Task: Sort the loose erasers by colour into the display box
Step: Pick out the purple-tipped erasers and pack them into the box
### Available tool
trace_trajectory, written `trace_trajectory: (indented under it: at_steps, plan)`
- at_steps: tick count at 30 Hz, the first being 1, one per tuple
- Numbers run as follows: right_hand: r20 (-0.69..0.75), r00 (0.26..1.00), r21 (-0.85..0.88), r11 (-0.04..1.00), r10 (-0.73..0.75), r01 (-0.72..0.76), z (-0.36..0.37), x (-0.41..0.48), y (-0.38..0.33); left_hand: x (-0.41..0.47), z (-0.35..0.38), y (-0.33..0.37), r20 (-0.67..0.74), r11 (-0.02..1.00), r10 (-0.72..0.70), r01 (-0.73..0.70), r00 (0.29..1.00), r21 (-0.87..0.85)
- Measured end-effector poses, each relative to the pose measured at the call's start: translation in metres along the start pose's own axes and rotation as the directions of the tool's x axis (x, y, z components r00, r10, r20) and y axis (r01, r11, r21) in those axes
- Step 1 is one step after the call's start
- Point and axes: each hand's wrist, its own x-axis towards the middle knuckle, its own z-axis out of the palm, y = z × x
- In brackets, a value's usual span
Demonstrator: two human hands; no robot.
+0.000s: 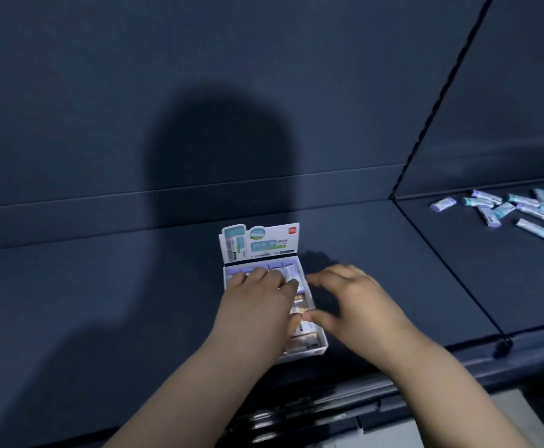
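Dark blue padded worktop (70, 302), with a big soft shadow (218, 163) on its left and middle. At centre, near the front edge, white display box (320, 348), printed lid flap (259, 242) upright at the far end. Inside, sleeved erasers packed in rows: lilac-tinted far row (275, 269), orange-brown ones (299, 303) nearer, partly hidden. Left hand (257, 299) over the box, fingers held together and laid flat across the far row, touching the eraser tops, thumb apart lower down, nothing pinched. Just right of the box, right hand (348, 302) with fingers spread and lightly bent, holding nothing, thumb tip at the box's right rim, meeting the left thumb. Further right, a black seam line (451, 279) across the worktop. Far right, well apart from the box, loose erasers (506, 210) scattered in a pile on the worktop beyond the seam, teal and lilac sleeves mixed, some overlapping, some cut off by the frame edge.
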Motion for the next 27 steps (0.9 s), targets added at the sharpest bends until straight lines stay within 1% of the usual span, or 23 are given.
trace_trajectory:
  at_steps: [4, 6, 8, 10, 12, 15, 17, 21, 27]
  plan:
    - [-0.018, 1.0, -0.006, 1.0, -0.005, 0.005, -0.018, -0.018, 0.033, 0.012, -0.004, 0.038, 0.0, 1.0, -0.006, 0.006, 1.0, 0.018]
    - [-0.011, 1.0, -0.005, 1.0, 0.0, 0.0, -0.03, -0.025, 0.055, 0.019, -0.01, 0.064, 0.044, 1.0, -0.015, 0.016, 0.999, -0.023]
    - [-0.013, 1.0, 0.012, 1.0, -0.025, 0.025, -0.05, -0.043, 0.088, 0.032, -0.014, 0.103, 0.012, 0.999, -0.029, 0.029, 1.0, -0.041]
    - [0.0, 1.0, 0.023, 1.0, -0.007, 0.007, -0.056, -0.048, 0.101, 0.035, -0.012, 0.114, -0.019, 0.997, -0.04, 0.039, 0.999, -0.061]
    - [0.007, 1.0, 0.032, 0.999, 0.011, -0.012, -0.074, -0.066, 0.136, 0.05, -0.005, 0.153, -0.049, 0.997, -0.044, 0.041, 0.998, -0.065]
    - [0.018, 0.998, 0.018, 0.998, 0.065, -0.066, -0.098, -0.091, 0.195, 0.075, 0.004, 0.215, -0.016, 0.997, -0.036, 0.034, 0.999, -0.074]
    - [0.022, 0.997, 0.015, 0.997, 0.079, -0.079, -0.107, -0.104, 0.218, 0.085, 0.009, 0.239, 0.008, 0.996, -0.051, 0.051, 0.999, -0.071]
    - [0.024, 0.995, 0.025, 0.995, 0.095, -0.095, -0.117, -0.116, 0.245, 0.094, 0.013, 0.265, 0.011, 0.994, -0.077, 0.078, 0.997, -0.078]
    - [0.049, 0.995, 0.065, 0.993, 0.091, -0.094, -0.115, -0.105, 0.253, 0.105, 0.014, 0.263, 0.007, 0.989, -0.126, 0.127, 0.992, -0.078]
